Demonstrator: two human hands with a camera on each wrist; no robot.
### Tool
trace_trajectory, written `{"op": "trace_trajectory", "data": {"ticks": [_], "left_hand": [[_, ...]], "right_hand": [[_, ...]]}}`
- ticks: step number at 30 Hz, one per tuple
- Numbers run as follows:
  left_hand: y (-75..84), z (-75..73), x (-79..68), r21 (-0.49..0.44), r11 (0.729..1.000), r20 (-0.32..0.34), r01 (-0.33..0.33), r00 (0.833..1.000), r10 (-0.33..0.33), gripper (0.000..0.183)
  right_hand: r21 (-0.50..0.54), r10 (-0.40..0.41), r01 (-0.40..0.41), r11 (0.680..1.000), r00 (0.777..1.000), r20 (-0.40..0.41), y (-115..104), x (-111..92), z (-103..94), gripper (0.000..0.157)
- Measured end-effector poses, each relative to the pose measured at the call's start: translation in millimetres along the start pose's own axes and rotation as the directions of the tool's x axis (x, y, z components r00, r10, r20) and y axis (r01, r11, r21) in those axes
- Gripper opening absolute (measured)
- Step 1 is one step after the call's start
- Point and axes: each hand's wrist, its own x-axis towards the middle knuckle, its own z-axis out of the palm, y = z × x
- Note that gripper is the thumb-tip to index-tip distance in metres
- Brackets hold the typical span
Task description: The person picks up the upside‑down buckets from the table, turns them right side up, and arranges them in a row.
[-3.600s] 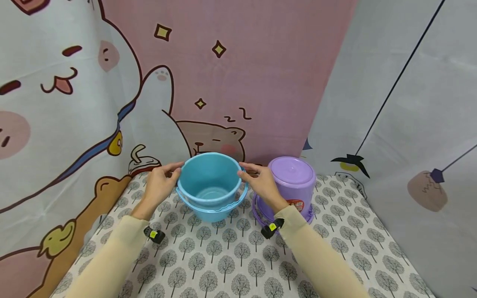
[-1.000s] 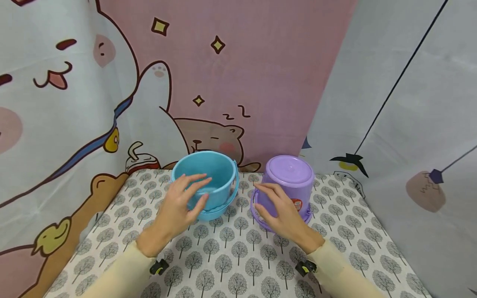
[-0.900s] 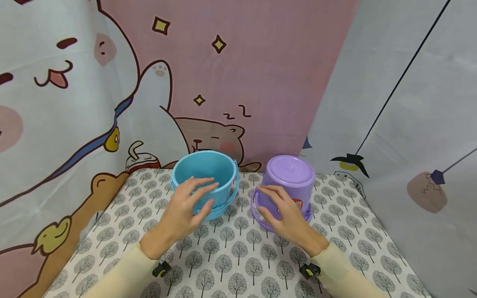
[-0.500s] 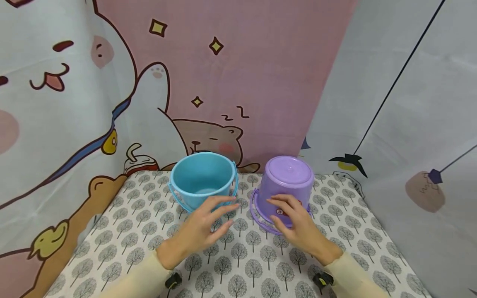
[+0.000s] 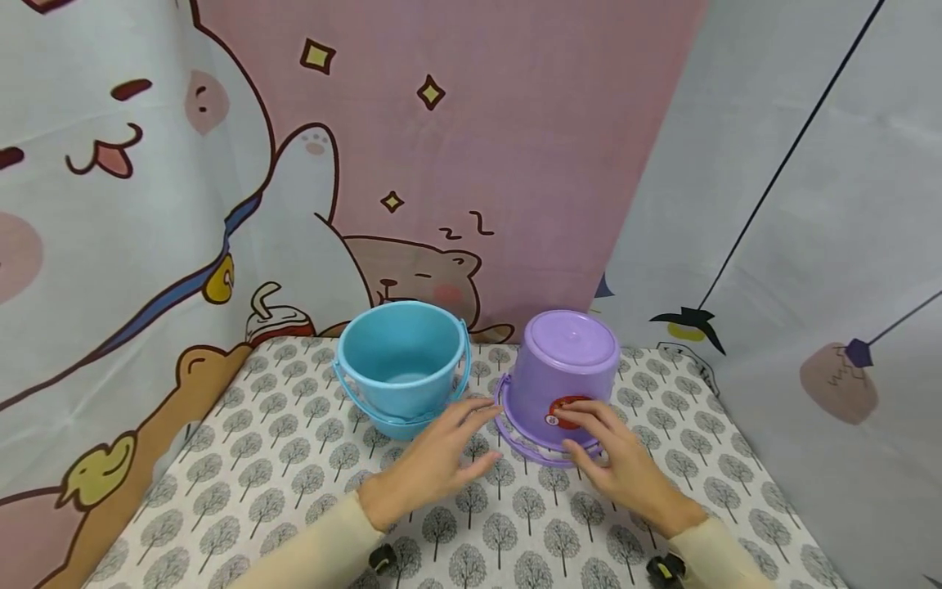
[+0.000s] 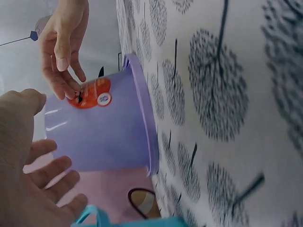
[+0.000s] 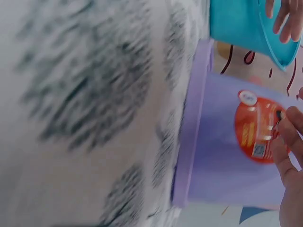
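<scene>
A purple bucket (image 5: 567,368) stands upside down on the table, its base facing up and its handle lying round the rim. On its side is a red sticker (image 7: 260,127). My right hand (image 5: 629,466) is in front of the bucket with fingers spread loosely, fingertips overlapping the sticker in the head view. To the bucket's left front is my left hand (image 5: 437,458), fingers extended and holding nothing. A light blue bucket (image 5: 401,368) stands upright to the left, its handle hanging down at the front.
A white cloth with printed trees (image 5: 324,507) covers the table. Behind it hangs a pink and white cartoon backdrop (image 5: 515,147), close to the backs of both buckets. A pale grey curtain (image 5: 809,213) borders the right side.
Earlier both hands held the blue bucket by its rim; they let go and moved right, to the purple bucket's front. The blue bucket now sits slightly further left; the purple one stays upside down.
</scene>
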Motion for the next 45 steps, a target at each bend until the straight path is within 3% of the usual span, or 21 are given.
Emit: {"op": "trace_trajectory", "data": {"ticks": [4,11,17,22,27,30,34,40,45], "left_hand": [[2.3,12.4,6.6,-0.060,0.994,0.084,0.093,0.993,-0.088,0.080],[3.4,29.6,17.9,-0.108,0.963,0.205,0.248,0.953,-0.223,0.095],[-0.9,45.3,28.4,-0.094,0.952,0.230,0.290,0.937,-0.263,0.104],[-4.6,54.4,40.2,-0.066,0.957,0.237,0.282,0.936,-0.259,0.110],[-6.7,60.6,53.1,-0.068,0.937,0.264,0.342,0.912,-0.314,0.117],[-7.2,65.9,59.0,-0.080,0.915,0.285,0.394,0.889,-0.358,0.122],[-9.7,73.2,68.2,-0.081,0.903,0.290,0.423,0.876,-0.385,0.126],[-15.6,80.5,78.3,-0.087,0.893,0.278,0.442,0.871,-0.404,0.130],[-18.9,84.5,82.6,-0.089,0.884,0.280,0.459,0.863,-0.420,0.132]], "right_hand": [[-0.023,0.060,-0.060,0.998,0.998,0.029,8,-10,-6.1,0.058],[-0.045,0.076,-0.074,0.996,0.996,0.042,24,-27,-17.8,0.059],[-0.097,0.109,-0.107,0.990,0.994,0.018,39,-35,-28.0,0.057],[-0.137,0.167,-0.162,0.977,0.986,0.028,50,-38,-34.3,0.052],[-0.153,0.324,-0.304,0.940,0.937,0.130,56,-36,-40.2,0.057],[-0.170,0.406,-0.377,0.910,0.893,0.195,58,-35,-43.6,0.071],[-0.204,0.455,-0.414,0.887,0.858,0.237,61,-34,-46.1,0.090],[-0.226,0.488,-0.437,0.871,0.824,0.289,66,-30,-42.5,0.103],[-0.190,0.465,-0.426,0.885,0.829,0.311,71,-24,-39.1,0.102]]}}
